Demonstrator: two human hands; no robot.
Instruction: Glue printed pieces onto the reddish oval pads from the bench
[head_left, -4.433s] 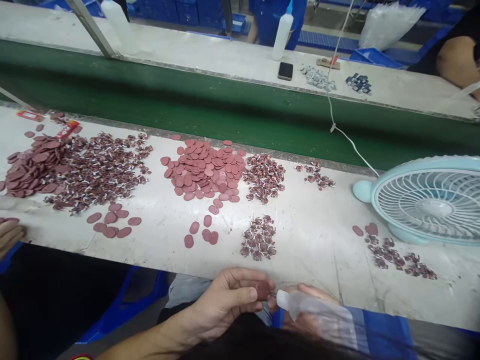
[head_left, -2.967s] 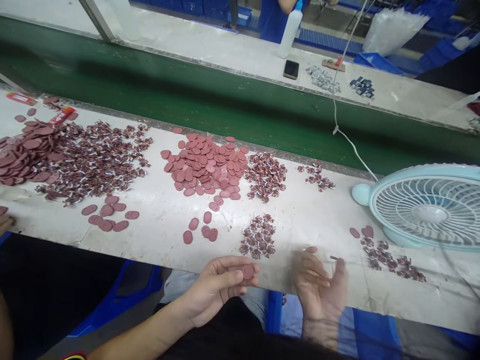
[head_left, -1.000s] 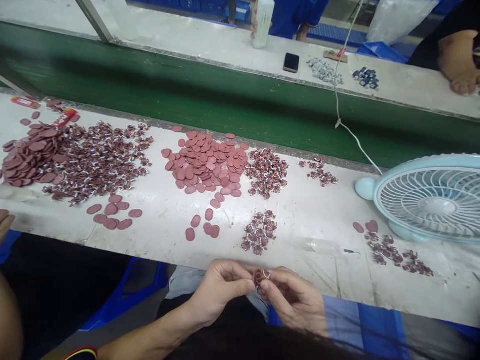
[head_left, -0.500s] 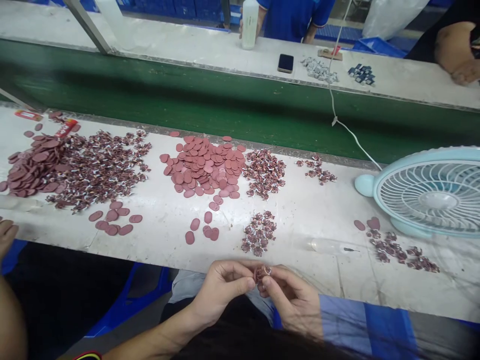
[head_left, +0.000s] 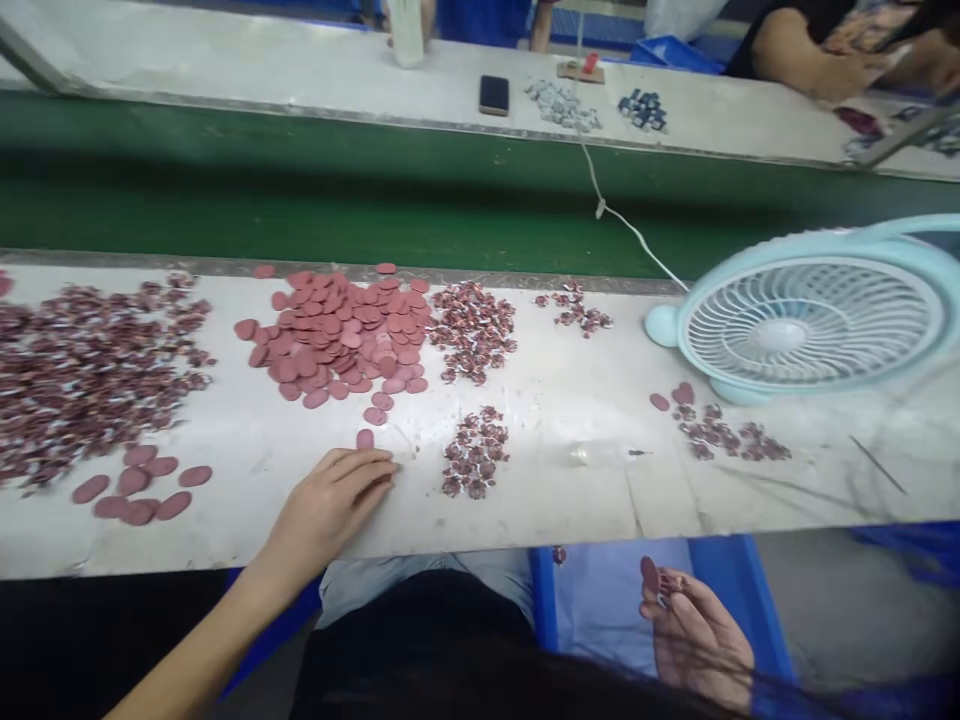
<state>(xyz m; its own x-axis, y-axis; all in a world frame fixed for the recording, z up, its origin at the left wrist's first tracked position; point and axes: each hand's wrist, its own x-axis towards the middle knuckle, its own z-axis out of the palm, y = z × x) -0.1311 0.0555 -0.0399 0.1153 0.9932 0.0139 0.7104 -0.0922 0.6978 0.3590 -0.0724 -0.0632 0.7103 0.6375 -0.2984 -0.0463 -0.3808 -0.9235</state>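
My left hand (head_left: 330, 500) lies palm down on the white bench, fingertips over a few loose pink oval discs, one disc (head_left: 365, 438) showing just beyond them. My right hand (head_left: 694, 625) hangs below the bench edge over a blue bin (head_left: 592, 600), pinching a pink oval piece (head_left: 651, 576) with a small patterned part on it. A heap of pink oval discs (head_left: 337, 335) sits ahead of the left hand. A small pile of patterned dark-red pieces (head_left: 474, 452) lies just right of it. A clear small bottle (head_left: 604, 455) lies on its side further right.
A pale blue desk fan (head_left: 795, 320) stands at the right, its cord crossing the green conveyor belt (head_left: 300, 190). More patterned pieces (head_left: 82, 370) spread at the left, with discs (head_left: 139, 485) near the edge. Other people's arms, a phone (head_left: 493, 94) and small parts lie on the far bench.
My hands have come apart: the left one moved up onto the bench over the loose discs, the right one dropped to the right over the blue bin with the joined piece. View shifted right.
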